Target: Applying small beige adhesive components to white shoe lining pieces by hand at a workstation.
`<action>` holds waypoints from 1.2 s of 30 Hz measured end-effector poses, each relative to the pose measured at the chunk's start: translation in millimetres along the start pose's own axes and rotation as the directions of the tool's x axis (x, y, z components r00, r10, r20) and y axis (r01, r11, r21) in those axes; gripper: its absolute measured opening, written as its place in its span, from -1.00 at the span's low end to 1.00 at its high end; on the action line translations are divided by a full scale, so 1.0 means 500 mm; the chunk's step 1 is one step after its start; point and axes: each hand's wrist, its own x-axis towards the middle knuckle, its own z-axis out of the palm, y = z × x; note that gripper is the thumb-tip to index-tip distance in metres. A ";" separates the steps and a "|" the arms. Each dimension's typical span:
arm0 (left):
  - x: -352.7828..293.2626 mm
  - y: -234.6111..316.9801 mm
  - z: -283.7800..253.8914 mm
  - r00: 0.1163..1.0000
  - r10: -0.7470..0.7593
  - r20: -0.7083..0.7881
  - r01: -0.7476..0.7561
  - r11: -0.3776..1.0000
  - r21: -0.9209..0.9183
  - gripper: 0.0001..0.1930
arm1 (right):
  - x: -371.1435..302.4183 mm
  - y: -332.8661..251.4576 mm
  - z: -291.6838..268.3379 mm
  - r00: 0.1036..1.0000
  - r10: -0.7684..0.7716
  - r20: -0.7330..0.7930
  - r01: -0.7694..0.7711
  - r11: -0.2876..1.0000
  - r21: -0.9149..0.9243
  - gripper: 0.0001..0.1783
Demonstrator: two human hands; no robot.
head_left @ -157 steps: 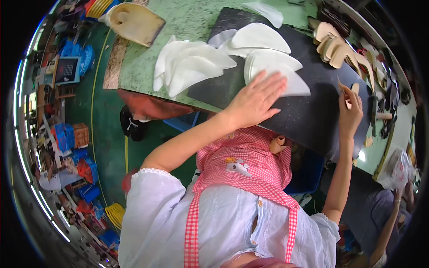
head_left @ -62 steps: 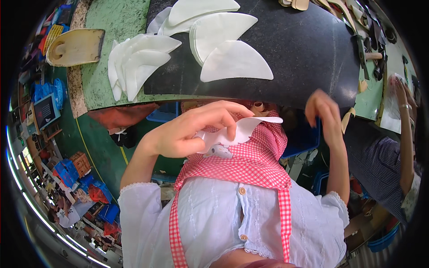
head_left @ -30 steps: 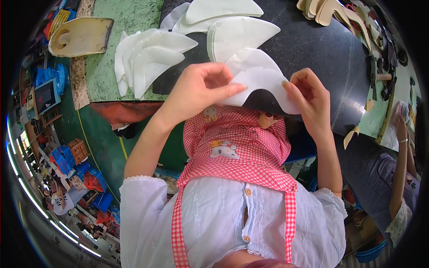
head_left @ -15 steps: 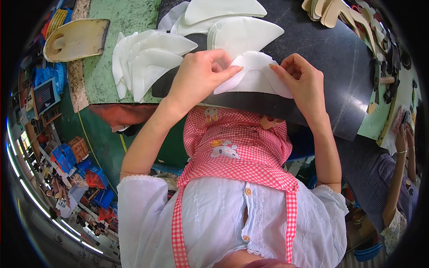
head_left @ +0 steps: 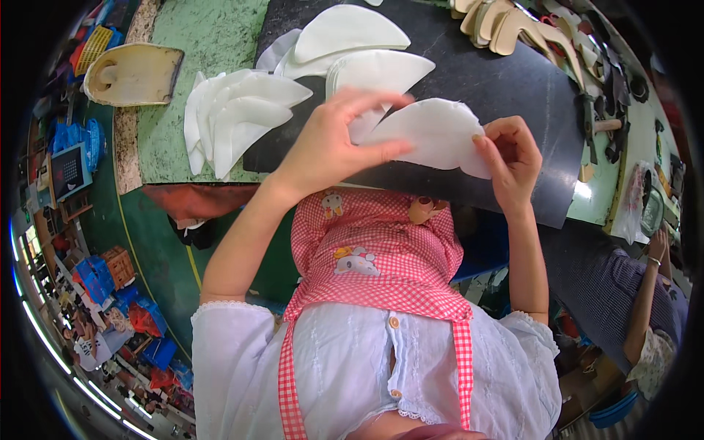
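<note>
A curved white fabric piece (head_left: 440, 136), rounded along its far edge, is held up over the black work board (head_left: 506, 81). My right hand (head_left: 515, 152) pinches its right end between thumb and fingers. Beside its left end is my left hand (head_left: 341, 143), slightly blurred, with thumb and fingers spread apart; whether the thumb touches the piece I cannot tell. Right behind the left hand lies a stack of similar white pieces (head_left: 378, 70), partly covered by the fingers. Farther back is another white stack (head_left: 352, 33), and a fanned pile of white pieces (head_left: 238, 110) sits to the left.
A worn, tan curved board (head_left: 136, 73) lies on the green tabletop (head_left: 213, 37) at the far left. Beige curved pieces (head_left: 506, 26) are heaped at the back right, near a hammer (head_left: 605, 125). On the right, another person's arm (head_left: 645, 293) reaches toward the table.
The white piece has gone from bent between both hands to spread flatter. My left hand has come off its left end and spread its fingers, while the right keeps its pinch.
</note>
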 end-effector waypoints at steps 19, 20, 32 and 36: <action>0.004 0.044 0.091 0.803 -0.275 0.529 0.460 0.851 -0.254 -0.48 | 0.009 -0.025 -0.021 0.993 0.026 -0.115 0.016 0.937 0.348 -0.91; -0.001 0.039 0.115 0.914 -0.153 0.375 0.350 0.765 -0.540 -0.49 | 0.010 -0.034 -0.017 0.998 -0.003 -0.059 0.022 0.941 0.338 -0.90; -0.004 0.012 0.052 0.890 -0.160 -0.426 -0.056 0.891 -0.450 -0.69 | 0.081 -0.015 -0.056 0.925 0.365 0.104 -0.351 0.718 0.601 -0.67; -0.014 0.127 -0.018 0.856 0.241 -0.458 -0.096 0.943 0.318 -0.93 | 0.211 0.091 -0.167 0.972 -0.193 -0.132 0.111 0.877 -0.468 -0.47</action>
